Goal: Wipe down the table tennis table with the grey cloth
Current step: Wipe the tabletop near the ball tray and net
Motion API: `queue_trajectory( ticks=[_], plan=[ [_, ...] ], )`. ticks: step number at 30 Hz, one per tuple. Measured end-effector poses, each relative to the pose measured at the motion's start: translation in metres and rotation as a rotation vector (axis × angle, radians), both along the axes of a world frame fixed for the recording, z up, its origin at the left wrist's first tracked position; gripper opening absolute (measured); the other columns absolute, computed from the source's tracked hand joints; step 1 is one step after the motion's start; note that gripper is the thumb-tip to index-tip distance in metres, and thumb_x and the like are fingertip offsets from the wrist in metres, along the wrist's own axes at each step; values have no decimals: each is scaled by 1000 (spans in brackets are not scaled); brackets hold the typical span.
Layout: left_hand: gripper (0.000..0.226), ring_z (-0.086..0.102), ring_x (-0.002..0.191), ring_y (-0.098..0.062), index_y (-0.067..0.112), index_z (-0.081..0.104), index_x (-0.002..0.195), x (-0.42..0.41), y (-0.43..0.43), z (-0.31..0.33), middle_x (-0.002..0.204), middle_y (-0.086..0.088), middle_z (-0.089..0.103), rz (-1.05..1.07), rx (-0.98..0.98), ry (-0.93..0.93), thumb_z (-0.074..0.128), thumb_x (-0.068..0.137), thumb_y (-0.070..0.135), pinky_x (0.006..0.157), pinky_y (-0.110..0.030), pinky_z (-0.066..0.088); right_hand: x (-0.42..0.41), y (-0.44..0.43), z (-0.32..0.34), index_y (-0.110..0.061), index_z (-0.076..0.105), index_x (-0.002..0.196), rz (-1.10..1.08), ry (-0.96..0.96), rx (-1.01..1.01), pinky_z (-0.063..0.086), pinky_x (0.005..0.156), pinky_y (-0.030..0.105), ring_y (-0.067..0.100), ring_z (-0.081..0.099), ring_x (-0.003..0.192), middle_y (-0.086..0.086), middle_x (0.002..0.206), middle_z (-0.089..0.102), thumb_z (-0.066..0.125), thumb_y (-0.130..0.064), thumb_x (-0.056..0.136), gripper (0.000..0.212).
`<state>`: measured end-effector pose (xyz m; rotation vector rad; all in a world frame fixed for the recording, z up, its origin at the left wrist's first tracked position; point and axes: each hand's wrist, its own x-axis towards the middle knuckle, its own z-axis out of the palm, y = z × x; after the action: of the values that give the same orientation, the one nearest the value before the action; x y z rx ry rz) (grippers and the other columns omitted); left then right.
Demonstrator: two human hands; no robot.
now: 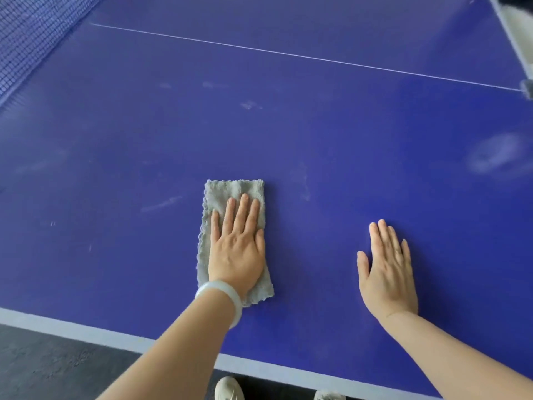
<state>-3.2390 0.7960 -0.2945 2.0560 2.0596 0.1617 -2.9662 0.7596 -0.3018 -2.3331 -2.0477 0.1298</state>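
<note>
The blue table tennis table (317,134) fills the view. A folded grey cloth (230,192) lies flat on it near the front edge. My left hand (236,246) presses on the cloth with straight fingers, a pale bangle on its wrist. To the right, my right hand (388,269) rests flat on the bare blue surface, fingers straight, apart from the cloth. Pale smudges mark the tabletop beyond and to the left of the cloth and at the far right.
The net (23,47) runs along the upper left. A thin white centre line (288,54) crosses the table at the back. The white edge stripe (72,327) borders the near side, with dark floor (43,368) and my shoes (229,389) below.
</note>
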Motion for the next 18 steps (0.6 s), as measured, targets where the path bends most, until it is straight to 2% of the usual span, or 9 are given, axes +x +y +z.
queue_trajectory(
  ticks=[2, 5, 7, 9, 11, 14, 18],
  plan=[
    [62, -17, 152, -21, 21, -1, 159, 35, -29, -1, 166, 4, -9, -46, 26, -38, 18, 103, 38, 123, -49, -5, 0, 0, 0, -11, 17, 158, -8, 10, 9, 10, 125, 43, 18, 11, 153, 5, 165, 14, 12, -35, 106, 58],
    [61, 0, 153, -26, 16, 17, 158, 79, -69, -2, 167, 0, 9, -440, 59, -74, 30, 102, 37, 119, -54, 11, 1, 1, 0, -10, 19, 157, 2, 19, 7, 10, 125, 43, 18, 13, 153, 6, 164, 16, 9, -40, 99, 66],
    [60, 2, 154, -24, 19, 19, 158, 95, -62, -1, 166, 3, 11, -611, 32, -51, 31, 102, 37, 121, -55, 9, 2, 2, 0, -9, 21, 157, 4, 27, 16, 12, 125, 43, 19, 15, 152, 6, 164, 18, 10, -40, 97, 68],
    [59, -4, 153, -21, 25, 14, 159, 103, -30, 1, 166, 6, 7, -688, 7, -20, 26, 103, 39, 123, -52, -1, 2, 2, 1, -9, 23, 156, 5, 35, 13, 12, 125, 43, 18, 15, 152, 6, 164, 19, 10, -38, 97, 68],
    [60, -8, 153, -18, 30, 8, 159, 100, 10, 3, 166, 10, 3, -668, 11, 27, 24, 102, 41, 123, -47, -8, 2, 2, 2, -11, 20, 157, 4, 33, 3, 11, 125, 42, 15, 12, 152, 3, 164, 17, 8, -40, 97, 67],
    [61, -9, 153, -16, 32, 6, 159, 66, 60, 1, 166, 12, 1, -455, 5, 51, 24, 102, 42, 122, -45, -9, 3, 2, 1, -13, 17, 158, 1, 49, -13, 9, 125, 41, 14, 9, 153, 2, 165, 14, 7, -41, 98, 66],
    [61, -12, 152, -15, 32, 6, 159, 34, 65, -3, 166, 12, -2, -192, 13, -1, 17, 100, 43, 123, -45, -10, 2, 0, 5, -14, 14, 158, -10, 50, -27, 10, 125, 41, 14, 8, 153, 2, 165, 13, 10, -41, 100, 64]
  ],
)
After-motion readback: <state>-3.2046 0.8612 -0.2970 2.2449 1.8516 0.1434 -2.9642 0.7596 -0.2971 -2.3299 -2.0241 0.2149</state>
